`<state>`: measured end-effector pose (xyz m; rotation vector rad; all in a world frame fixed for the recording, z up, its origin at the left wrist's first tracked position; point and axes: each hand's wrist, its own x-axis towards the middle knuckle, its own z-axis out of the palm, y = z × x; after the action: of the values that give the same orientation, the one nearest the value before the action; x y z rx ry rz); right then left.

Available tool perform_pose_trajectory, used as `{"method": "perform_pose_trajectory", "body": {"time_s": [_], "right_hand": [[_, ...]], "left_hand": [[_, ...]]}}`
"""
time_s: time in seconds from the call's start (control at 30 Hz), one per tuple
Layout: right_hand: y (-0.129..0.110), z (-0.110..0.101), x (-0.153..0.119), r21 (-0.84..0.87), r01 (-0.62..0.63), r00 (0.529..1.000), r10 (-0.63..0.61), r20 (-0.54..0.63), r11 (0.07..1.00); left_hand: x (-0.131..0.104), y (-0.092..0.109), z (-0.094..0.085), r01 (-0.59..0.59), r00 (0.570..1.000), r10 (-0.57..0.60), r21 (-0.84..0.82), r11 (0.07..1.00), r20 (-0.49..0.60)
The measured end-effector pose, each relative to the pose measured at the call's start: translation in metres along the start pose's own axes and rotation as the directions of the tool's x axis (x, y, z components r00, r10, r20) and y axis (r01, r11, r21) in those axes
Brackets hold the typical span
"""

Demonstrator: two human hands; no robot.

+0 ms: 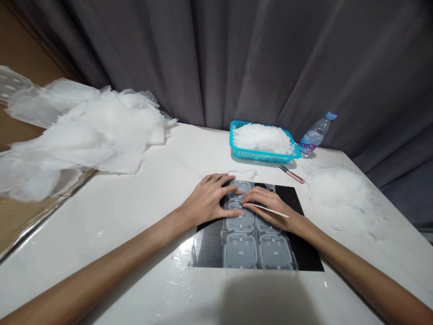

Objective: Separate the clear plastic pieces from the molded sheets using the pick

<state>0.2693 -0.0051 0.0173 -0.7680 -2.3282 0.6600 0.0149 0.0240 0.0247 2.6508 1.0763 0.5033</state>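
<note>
A black mat [309, 253] lies on the white table, with a translucent sheet of rounded rectangular shapes [241, 253] on top. My left hand [213, 198] rests with its fingers spread on the sheet's upper left part. Just to its right, my right hand [267, 205] is closed on a thin white stick [270, 211], whose one end points right over the back of the hand. The stick's other end is at my fingertips, close to the sheet. My right fingers cover part of the shapes beneath them.
Translucent white sheets [98, 126] are heaped at the left. At the back stands a turquoise basket [264, 156] of white pieces, beside a leaning water bottle [314, 137]. Pink-handled snips [292, 174] lie before them. Thin white scraps [341, 194] cover the table's right side. A grey curtain [216, 58] hangs behind.
</note>
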Motion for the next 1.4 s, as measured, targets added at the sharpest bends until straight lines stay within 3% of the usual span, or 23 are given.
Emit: {"method": "perform_pose_trajectory", "body": {"time_s": [0.27,0.4,0.57,0.83,0.93,1.07,1.17,1.27,1.4], "right_hand": [[-0.002,-0.016,0.001,-0.086,0.027,0.999,-0.023,0.044,0.996],[-0.003,-0.032,0.000,-0.019,-0.054,0.993,0.056,0.102,0.998],[-0.005,-0.035,0.001,0.065,-0.150,0.988,0.147,0.046,0.987],[-0.001,-0.021,-0.001,0.014,-0.065,0.997,0.064,0.053,0.998],[0.001,-0.016,-0.002,-0.045,0.025,0.999,-0.024,0.024,0.999],[0.007,-0.006,0.000,-0.263,0.174,0.983,-0.181,-0.005,0.949],[0.014,0.000,0.003,-0.450,0.241,0.968,-0.244,0.052,0.860],[0.017,0.002,0.007,-0.506,0.266,0.964,-0.242,0.114,0.821],[0.016,-0.004,0.018,-0.375,0.170,0.985,-0.153,0.075,0.911]], "left_hand": [[0.002,0.000,0.000,0.004,1.000,-0.004,0.007,1.000,0.021],[0.002,-0.003,0.001,-0.003,1.000,0.003,0.006,1.000,0.014],[0.004,-0.005,0.002,-0.033,0.999,0.033,0.033,0.999,-0.004],[0.004,-0.002,0.000,-0.038,0.999,0.038,0.075,0.996,0.008],[0.004,-0.003,0.002,-0.039,0.999,0.038,0.061,0.997,0.004],[0.003,-0.006,0.005,-0.029,1.000,0.029,0.016,0.999,-0.001],[0.004,-0.008,0.005,-0.014,1.000,0.014,-0.028,1.000,0.019],[0.006,-0.009,0.004,0.020,0.998,-0.017,-0.073,0.997,0.054],[0.009,-0.011,0.004,0.064,0.993,-0.054,-0.096,0.993,0.104]]}}
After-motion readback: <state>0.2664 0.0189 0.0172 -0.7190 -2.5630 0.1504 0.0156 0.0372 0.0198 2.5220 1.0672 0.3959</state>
